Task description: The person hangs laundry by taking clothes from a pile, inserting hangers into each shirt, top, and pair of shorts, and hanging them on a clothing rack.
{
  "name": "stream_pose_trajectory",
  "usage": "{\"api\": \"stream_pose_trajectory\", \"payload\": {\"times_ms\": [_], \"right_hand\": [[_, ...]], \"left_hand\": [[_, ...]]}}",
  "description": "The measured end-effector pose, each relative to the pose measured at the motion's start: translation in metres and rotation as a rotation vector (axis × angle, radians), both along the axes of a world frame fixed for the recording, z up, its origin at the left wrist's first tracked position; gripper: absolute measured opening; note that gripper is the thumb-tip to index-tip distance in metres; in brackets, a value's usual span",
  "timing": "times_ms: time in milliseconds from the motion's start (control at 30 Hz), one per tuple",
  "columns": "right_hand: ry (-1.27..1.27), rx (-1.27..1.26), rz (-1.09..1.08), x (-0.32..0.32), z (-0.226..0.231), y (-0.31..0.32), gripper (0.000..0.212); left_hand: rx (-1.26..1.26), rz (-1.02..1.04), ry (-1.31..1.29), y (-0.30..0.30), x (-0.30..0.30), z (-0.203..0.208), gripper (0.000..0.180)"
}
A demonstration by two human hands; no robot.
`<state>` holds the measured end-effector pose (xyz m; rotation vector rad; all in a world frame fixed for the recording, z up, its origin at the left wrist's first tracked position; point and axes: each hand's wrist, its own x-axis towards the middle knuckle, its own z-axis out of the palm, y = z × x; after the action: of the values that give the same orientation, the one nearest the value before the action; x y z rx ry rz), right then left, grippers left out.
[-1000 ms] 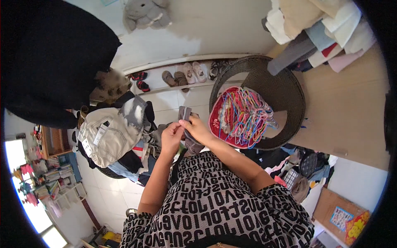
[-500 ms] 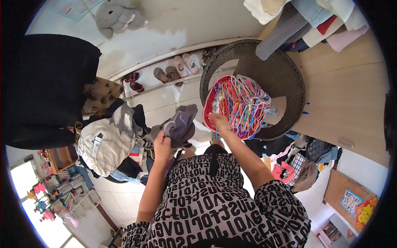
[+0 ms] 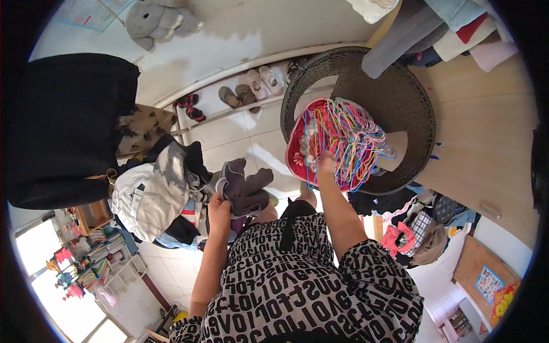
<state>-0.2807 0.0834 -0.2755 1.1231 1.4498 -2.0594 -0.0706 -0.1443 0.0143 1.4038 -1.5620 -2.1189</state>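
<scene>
My left hand (image 3: 219, 212) is closed on a dark grey garment (image 3: 243, 186), gripping it by its edge so the cloth hangs bunched in front of me; its exact kind is hard to make out. My right hand (image 3: 326, 164) is in among a heap of thin coloured clothes hangers (image 3: 349, 134), its fingers closed at the near left part of the heap. Those hangers lie on a red heart-shaped cushion (image 3: 294, 154) set in a round dark wicker seat (image 3: 420, 108).
Left of me a pile of clothes with light jeans (image 3: 140, 203) rises beside a black draped cloth (image 3: 68, 131). Shoes (image 3: 243, 96) line a ledge by the wall. More clothes hang at upper right (image 3: 400, 48), and another clothes pile (image 3: 420, 237) lies at right.
My right hand has moved right from the cushion's edge into the hangers and closed there. The grey garment has sunk slightly in my left hand, its folds shifting.
</scene>
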Motion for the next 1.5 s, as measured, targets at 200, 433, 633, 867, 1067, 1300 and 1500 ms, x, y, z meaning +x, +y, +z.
{"api": "stream_pose_trajectory", "payload": {"times_ms": [200, 433, 633, 867, 1067, 1300, 1500], "right_hand": [[0.726, 0.585, 0.877, 0.027, 0.068, -0.065, 0.041], [0.472, 1.016, 0.76, -0.03, 0.023, -0.031, 0.035], [0.285, 1.16, 1.152, -0.061, 0.003, -0.018, 0.051], [0.297, 1.089, 0.849, -0.036, 0.01, -0.039, 0.042], [0.171, 1.131, 0.823, -0.021, 0.019, -0.082, 0.048], [0.12, 1.038, 0.987, -0.041, -0.027, -0.069, 0.046], [0.546, 0.877, 0.769, -0.011, 0.049, -0.066, 0.038]], "left_hand": [[-0.016, 0.087, -0.014, -0.001, 0.001, 0.008, 0.04], [-0.017, 0.103, -0.014, 0.001, 0.009, 0.004, 0.036], [0.004, 0.163, 0.022, 0.003, 0.017, 0.006, 0.034], [0.009, 0.131, 0.0, 0.0, 0.023, 0.001, 0.033], [0.031, 0.15, -0.052, -0.003, 0.039, -0.003, 0.036], [0.062, 0.146, -0.135, -0.014, 0.051, -0.019, 0.032], [-0.405, -0.215, -0.495, -0.032, 0.046, -0.046, 0.036]]}}
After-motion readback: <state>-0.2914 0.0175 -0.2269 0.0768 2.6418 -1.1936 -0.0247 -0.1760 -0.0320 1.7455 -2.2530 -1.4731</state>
